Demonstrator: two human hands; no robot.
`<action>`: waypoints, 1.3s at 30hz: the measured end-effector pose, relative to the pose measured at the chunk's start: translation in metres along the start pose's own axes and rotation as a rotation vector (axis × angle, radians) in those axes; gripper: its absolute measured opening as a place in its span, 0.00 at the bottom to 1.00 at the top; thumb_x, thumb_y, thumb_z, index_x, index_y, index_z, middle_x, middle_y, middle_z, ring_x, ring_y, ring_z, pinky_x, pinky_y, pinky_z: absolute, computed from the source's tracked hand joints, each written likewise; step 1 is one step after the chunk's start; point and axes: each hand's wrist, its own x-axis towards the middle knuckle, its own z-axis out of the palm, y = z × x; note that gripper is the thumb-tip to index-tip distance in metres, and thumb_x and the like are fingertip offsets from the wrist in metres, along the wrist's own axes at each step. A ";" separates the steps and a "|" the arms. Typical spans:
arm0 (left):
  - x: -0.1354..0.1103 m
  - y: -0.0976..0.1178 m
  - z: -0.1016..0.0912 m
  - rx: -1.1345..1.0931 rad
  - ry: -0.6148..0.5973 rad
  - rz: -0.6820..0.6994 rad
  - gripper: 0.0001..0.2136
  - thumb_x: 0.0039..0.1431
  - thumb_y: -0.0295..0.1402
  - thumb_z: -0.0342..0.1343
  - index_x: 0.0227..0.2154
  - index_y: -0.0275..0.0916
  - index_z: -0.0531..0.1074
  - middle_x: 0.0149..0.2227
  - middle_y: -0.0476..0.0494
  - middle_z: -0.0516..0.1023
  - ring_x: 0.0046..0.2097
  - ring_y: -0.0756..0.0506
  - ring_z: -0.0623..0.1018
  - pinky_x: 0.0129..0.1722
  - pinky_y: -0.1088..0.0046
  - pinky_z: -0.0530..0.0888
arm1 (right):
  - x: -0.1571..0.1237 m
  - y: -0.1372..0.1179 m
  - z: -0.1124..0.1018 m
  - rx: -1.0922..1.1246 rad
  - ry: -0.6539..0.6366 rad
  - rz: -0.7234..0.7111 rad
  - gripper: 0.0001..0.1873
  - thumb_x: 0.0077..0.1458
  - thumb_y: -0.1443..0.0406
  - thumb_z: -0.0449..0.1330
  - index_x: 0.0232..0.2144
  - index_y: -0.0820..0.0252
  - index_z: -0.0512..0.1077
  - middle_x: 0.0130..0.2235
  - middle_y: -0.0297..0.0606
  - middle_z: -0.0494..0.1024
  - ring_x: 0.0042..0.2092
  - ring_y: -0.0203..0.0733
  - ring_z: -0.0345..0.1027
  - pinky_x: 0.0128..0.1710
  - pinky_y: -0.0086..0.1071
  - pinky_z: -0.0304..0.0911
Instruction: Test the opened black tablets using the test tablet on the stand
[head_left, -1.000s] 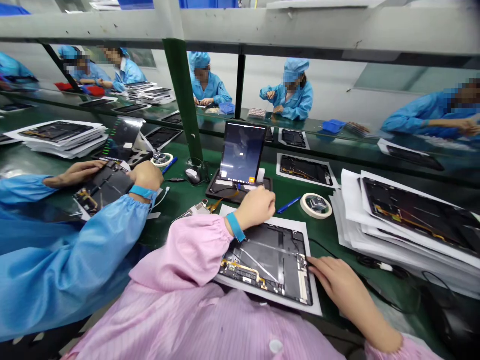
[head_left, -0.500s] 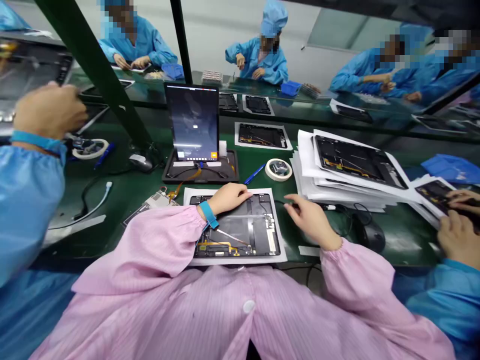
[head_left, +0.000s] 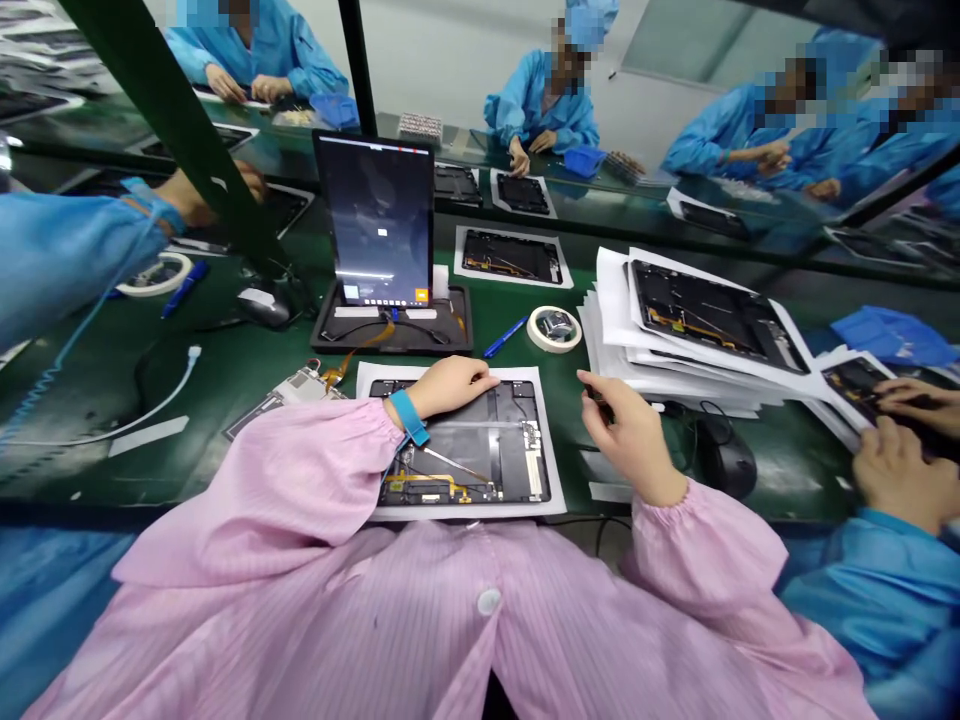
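Note:
In front of me an opened tablet housing lies flat on a white paper sheet, its black inside with orange flex cables showing. My left hand, with a blue wrist strap, rests over the upper part of the housing, its fingers stretched to the right and partly hidden. To the right of the paper, my right hand hovers over the green bench with thumb and index finger apart; I see nothing held in it. A bare tablet assembly with a flex cable lies left of the housing, partly behind my left sleeve.
A lit tablet screen stands in a black tray. A tape roll, blue pen, paper stack with another housing, and black mouse lie around. Co-workers' arms reach in from both sides.
The view has shifted slightly. My left hand stays on the housing; my right hand's thumb and index have drawn a little closer. The left co-worker's hand has moved right, behind the green post.

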 end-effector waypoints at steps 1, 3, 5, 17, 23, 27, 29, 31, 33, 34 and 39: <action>0.000 0.000 0.000 0.001 0.002 0.001 0.15 0.63 0.42 0.49 0.27 0.38 0.73 0.28 0.46 0.76 0.29 0.47 0.72 0.29 0.73 0.60 | -0.004 -0.005 -0.001 0.036 -0.003 0.028 0.16 0.62 0.60 0.52 0.48 0.58 0.71 0.39 0.43 0.76 0.37 0.43 0.69 0.42 0.40 0.67; 0.000 -0.002 0.001 0.001 0.006 0.006 0.16 0.63 0.42 0.49 0.27 0.38 0.73 0.28 0.47 0.76 0.30 0.47 0.72 0.29 0.73 0.60 | -0.012 -0.012 0.000 0.195 -0.068 0.142 0.15 0.60 0.57 0.55 0.44 0.57 0.72 0.38 0.42 0.76 0.34 0.41 0.69 0.37 0.38 0.69; 0.000 -0.004 0.002 0.001 0.009 0.013 0.16 0.63 0.43 0.49 0.27 0.38 0.73 0.28 0.47 0.76 0.30 0.47 0.71 0.29 0.73 0.59 | -0.017 -0.016 0.005 0.456 -0.206 0.315 0.16 0.59 0.54 0.56 0.42 0.58 0.71 0.35 0.39 0.76 0.29 0.38 0.68 0.28 0.34 0.69; 0.000 -0.005 0.002 -0.005 0.003 0.010 0.16 0.63 0.43 0.48 0.28 0.38 0.74 0.29 0.46 0.77 0.30 0.47 0.72 0.28 0.72 0.60 | -0.017 -0.008 0.026 0.944 -0.441 0.598 0.19 0.53 0.50 0.61 0.35 0.59 0.64 0.27 0.31 0.73 0.20 0.29 0.61 0.17 0.25 0.61; 0.000 -0.005 0.003 -0.010 0.000 0.009 0.16 0.63 0.43 0.49 0.27 0.38 0.73 0.28 0.47 0.76 0.29 0.47 0.71 0.28 0.72 0.59 | -0.016 -0.001 0.029 0.954 -0.517 0.580 0.19 0.54 0.50 0.60 0.36 0.58 0.63 0.27 0.30 0.72 0.20 0.29 0.59 0.16 0.25 0.57; 0.001 -0.006 0.003 -0.007 0.002 0.009 0.16 0.63 0.42 0.49 0.26 0.38 0.73 0.27 0.47 0.75 0.29 0.47 0.70 0.28 0.72 0.58 | -0.015 -0.005 0.030 0.778 -0.530 0.508 0.18 0.58 0.49 0.55 0.36 0.58 0.64 0.27 0.32 0.72 0.21 0.32 0.60 0.18 0.27 0.57; 0.001 -0.006 0.002 -0.016 0.002 0.000 0.16 0.63 0.42 0.49 0.25 0.38 0.72 0.26 0.47 0.75 0.29 0.47 0.70 0.28 0.72 0.58 | -0.017 -0.014 0.029 0.464 -0.444 0.394 0.15 0.60 0.52 0.53 0.39 0.58 0.66 0.29 0.35 0.73 0.27 0.37 0.65 0.26 0.31 0.62; 0.001 -0.006 0.002 -0.021 0.003 0.000 0.16 0.63 0.42 0.49 0.25 0.38 0.72 0.26 0.47 0.75 0.29 0.47 0.70 0.28 0.73 0.58 | -0.022 -0.026 0.028 0.082 -0.335 0.236 0.15 0.61 0.55 0.53 0.42 0.59 0.68 0.32 0.41 0.74 0.35 0.45 0.67 0.34 0.38 0.63; 0.001 -0.006 0.001 -0.023 0.003 0.000 0.16 0.63 0.42 0.49 0.25 0.38 0.71 0.26 0.47 0.75 0.28 0.47 0.70 0.28 0.73 0.58 | -0.026 -0.035 0.028 -0.186 -0.281 0.096 0.16 0.62 0.58 0.52 0.46 0.63 0.68 0.37 0.47 0.74 0.40 0.52 0.66 0.39 0.43 0.62; 0.001 -0.005 0.000 -0.023 -0.001 -0.002 0.16 0.63 0.42 0.49 0.25 0.38 0.71 0.26 0.48 0.75 0.28 0.48 0.70 0.28 0.73 0.58 | -0.028 -0.037 0.029 -0.248 -0.280 0.043 0.17 0.63 0.60 0.51 0.48 0.65 0.67 0.39 0.49 0.74 0.41 0.53 0.65 0.40 0.44 0.62; 0.002 -0.005 -0.001 -0.018 -0.015 -0.002 0.16 0.63 0.41 0.50 0.23 0.37 0.71 0.25 0.48 0.74 0.27 0.49 0.69 0.28 0.73 0.57 | -0.029 -0.034 0.037 -0.235 -0.293 -0.046 0.19 0.62 0.65 0.48 0.53 0.66 0.63 0.41 0.48 0.74 0.42 0.52 0.65 0.42 0.43 0.63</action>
